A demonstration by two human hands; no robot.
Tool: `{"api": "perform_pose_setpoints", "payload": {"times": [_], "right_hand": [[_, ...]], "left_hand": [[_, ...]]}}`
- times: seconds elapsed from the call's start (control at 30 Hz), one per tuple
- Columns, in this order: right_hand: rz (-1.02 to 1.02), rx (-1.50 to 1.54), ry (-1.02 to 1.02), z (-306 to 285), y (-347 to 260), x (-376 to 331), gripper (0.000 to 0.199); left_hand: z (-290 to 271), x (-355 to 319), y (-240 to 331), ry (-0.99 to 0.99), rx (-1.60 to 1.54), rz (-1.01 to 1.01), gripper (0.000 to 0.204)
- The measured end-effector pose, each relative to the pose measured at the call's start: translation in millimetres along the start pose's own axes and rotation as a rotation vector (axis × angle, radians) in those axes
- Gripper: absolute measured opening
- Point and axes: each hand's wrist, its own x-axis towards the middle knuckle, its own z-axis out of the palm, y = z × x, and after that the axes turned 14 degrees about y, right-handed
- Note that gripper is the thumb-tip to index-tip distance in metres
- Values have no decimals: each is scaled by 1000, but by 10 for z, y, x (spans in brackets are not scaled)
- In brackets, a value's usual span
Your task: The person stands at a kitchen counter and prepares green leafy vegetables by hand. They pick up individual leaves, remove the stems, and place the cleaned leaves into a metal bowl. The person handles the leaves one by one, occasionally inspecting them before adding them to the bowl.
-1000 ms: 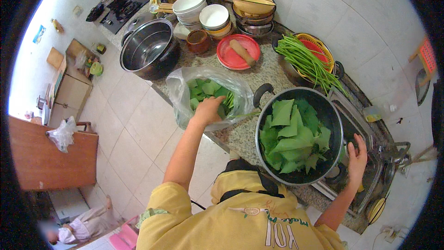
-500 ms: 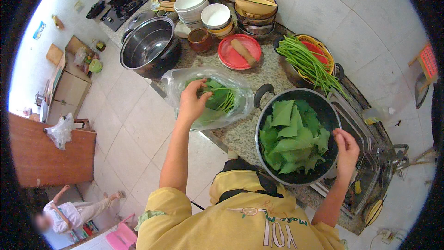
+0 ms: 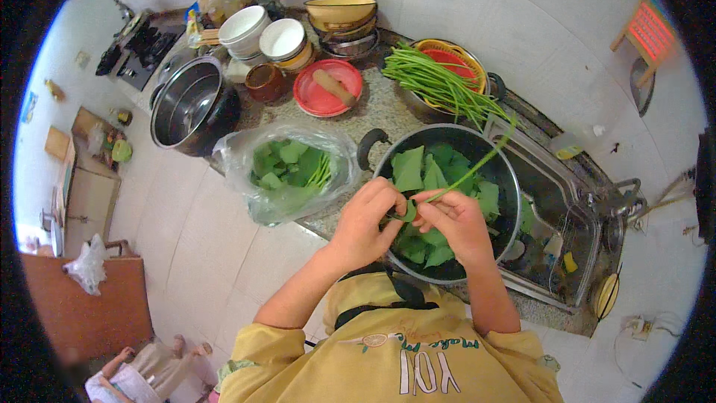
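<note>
Over the large dark pot (image 3: pixel 514 231) my two hands meet, both closed. My left hand (image 3: pixel 368 222) pinches a green leaf (image 3: pixel 407 213), mostly hidden by the fingers. My right hand (image 3: pixel 456 225) grips the long green stem (image 3: pixel 481 164) just beside it; the stem slants up and right past the pot's far rim. Loose broad green leaves (image 3: pixel 441 168) lie in the pot below. Left of the pot sits a clear plastic bag (image 3: pixel 261 205), holding more leafy stalks (image 3: pixel 294 164).
Peeled green stems (image 3: pixel 432 78) lie across a colander and bowl behind the pot. A sink (image 3: pixel 556 216) adjoins on the right. Red plates (image 3: pixel 309 97) carrying a wooden pestle, white bowls (image 3: pixel 282 37) and an empty black pot (image 3: pixel 186 104) line the counter. Another person (image 3: pixel 142 377) is at lower left.
My left hand has left the bag and come over the pot. My right hand has moved left from the pot's right rim to meet it, and a leafy stalk is now between them.
</note>
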Motion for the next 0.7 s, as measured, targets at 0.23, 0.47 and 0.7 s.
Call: {"api": "perform_pose_setpoints", "payload": {"times": [0.23, 0.47, 0.7], "right_hand": [[-57, 21, 278, -326, 80, -78, 17], [-104, -83, 249, -545, 151, -180, 15], [32, 151, 212, -620, 262, -173, 16]], "left_hand": [[260, 109, 60, -69, -174, -154, 31], [374, 183, -46, -40, -293, -463, 10], [549, 276, 165, -98, -307, -364, 8]]}}
